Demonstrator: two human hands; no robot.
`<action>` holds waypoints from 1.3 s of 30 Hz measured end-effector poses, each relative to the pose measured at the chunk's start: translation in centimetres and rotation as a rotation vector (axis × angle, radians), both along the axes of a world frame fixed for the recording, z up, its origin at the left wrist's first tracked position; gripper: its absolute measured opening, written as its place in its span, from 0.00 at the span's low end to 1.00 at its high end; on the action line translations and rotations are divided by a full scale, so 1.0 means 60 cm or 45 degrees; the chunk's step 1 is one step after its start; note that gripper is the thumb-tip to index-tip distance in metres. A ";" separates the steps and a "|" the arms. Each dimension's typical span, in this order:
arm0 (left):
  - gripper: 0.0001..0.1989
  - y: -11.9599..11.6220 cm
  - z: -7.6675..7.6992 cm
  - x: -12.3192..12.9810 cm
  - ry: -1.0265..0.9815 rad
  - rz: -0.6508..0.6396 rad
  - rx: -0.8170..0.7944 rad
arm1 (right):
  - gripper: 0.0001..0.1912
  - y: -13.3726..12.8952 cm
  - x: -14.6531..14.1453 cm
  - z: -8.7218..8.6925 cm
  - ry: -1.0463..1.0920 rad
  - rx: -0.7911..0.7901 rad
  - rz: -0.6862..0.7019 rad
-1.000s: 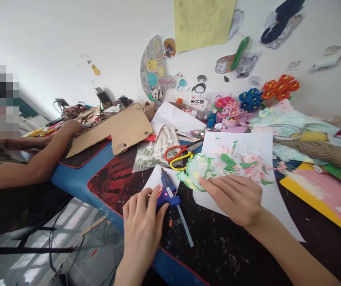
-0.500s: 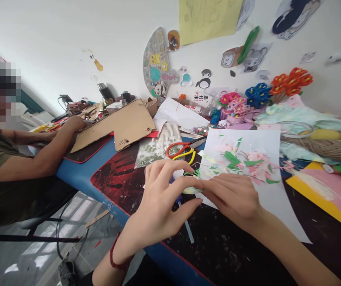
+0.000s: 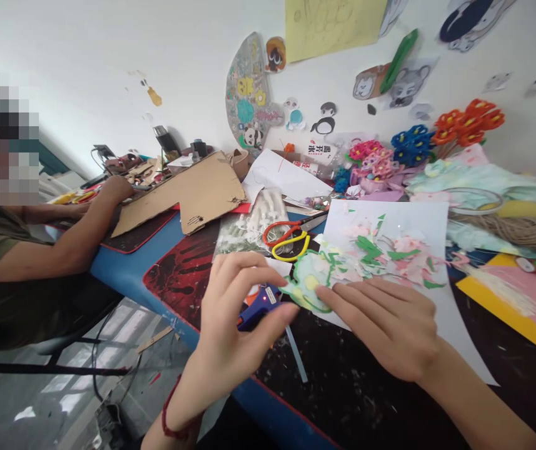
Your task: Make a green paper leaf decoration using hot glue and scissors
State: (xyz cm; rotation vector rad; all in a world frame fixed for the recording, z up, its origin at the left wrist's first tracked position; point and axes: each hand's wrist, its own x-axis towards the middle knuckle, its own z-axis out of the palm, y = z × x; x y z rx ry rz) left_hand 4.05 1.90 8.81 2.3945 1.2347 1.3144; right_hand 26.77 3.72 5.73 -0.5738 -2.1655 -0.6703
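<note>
A pale green cutout with a darker green wavy edge and yellow patches [image 3: 312,282] is between my two hands. My right hand [image 3: 385,322] has its fingers together, with the index fingertip on the cutout's right side; its thumb is hidden underneath. My left hand [image 3: 237,319] is curved open at the cutout's left edge, thumb and index finger apart, the index tip at or near the edge. Behind my left hand's fingers lies a blue glue gun [image 3: 263,301] with a small lit light. A translucent glue stick [image 3: 297,355] sticks out toward me.
White paper [image 3: 390,219] carries green and pink scraps [image 3: 411,253]. Scissors with red and yellow handles [image 3: 291,242] lie beyond my hands. Cardboard [image 3: 207,187] is farther left, near a seated person's arm [image 3: 85,225]. Twine [image 3: 521,234] and fuzzy flowers [image 3: 375,159] stand at right.
My hands have moved apart, left hand to the left and right hand to the right. The cutout and the glue gun, mostly covered before, now show more fully.
</note>
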 end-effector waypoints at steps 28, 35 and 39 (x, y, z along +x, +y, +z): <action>0.06 -0.015 -0.006 0.048 -0.025 0.002 -0.161 | 0.08 0.001 0.014 -0.019 -0.135 0.295 -0.111; 0.07 -0.020 -0.003 0.050 0.037 0.068 -0.088 | 0.10 -0.001 0.015 -0.017 -0.159 0.283 -0.105; 0.07 -0.022 -0.001 0.051 0.073 0.105 -0.038 | 0.10 -0.001 0.015 -0.018 -0.148 0.278 -0.122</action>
